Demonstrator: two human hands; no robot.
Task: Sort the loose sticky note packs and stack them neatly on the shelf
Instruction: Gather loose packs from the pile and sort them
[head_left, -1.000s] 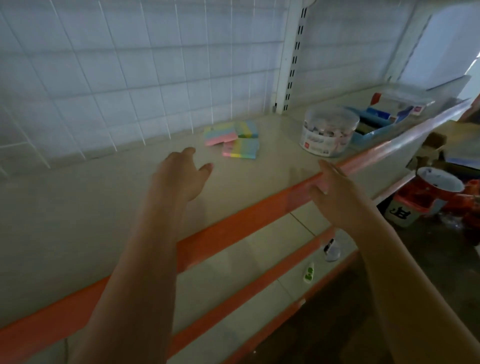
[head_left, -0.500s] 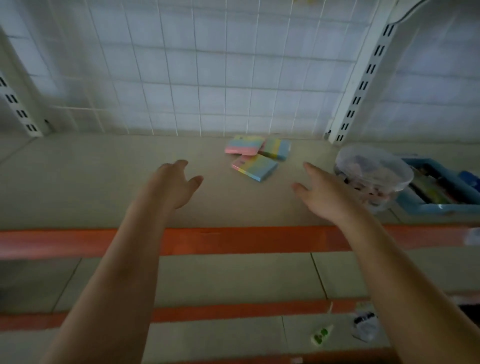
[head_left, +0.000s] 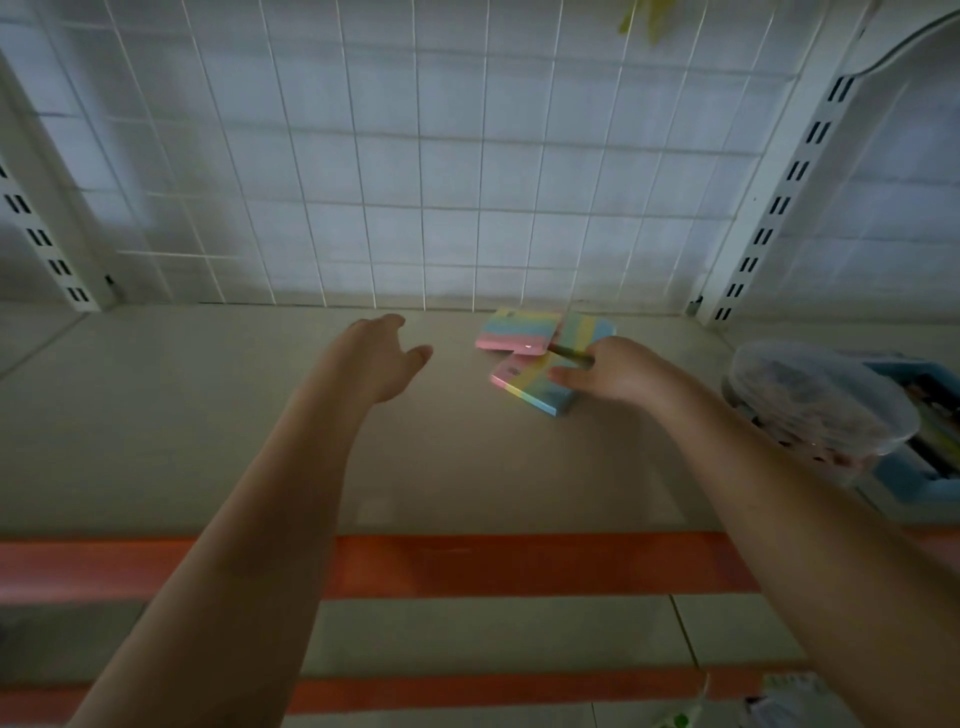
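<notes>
Lying at the back of the beige shelf (head_left: 156, 415), three pastel rainbow-striped sticky note packs (head_left: 530, 387), nearest skewed diagonally; right hand (head_left: 618, 374) touching it, fingers loosely curled, grip uncertain; left hand (head_left: 379, 358) open, empty, apart leftward.

Your shot's dim and soft; wide-angle bends the uprights at 3 and 9 o'clock, small glare on one sticky note pack (head_left: 519, 338).
</notes>
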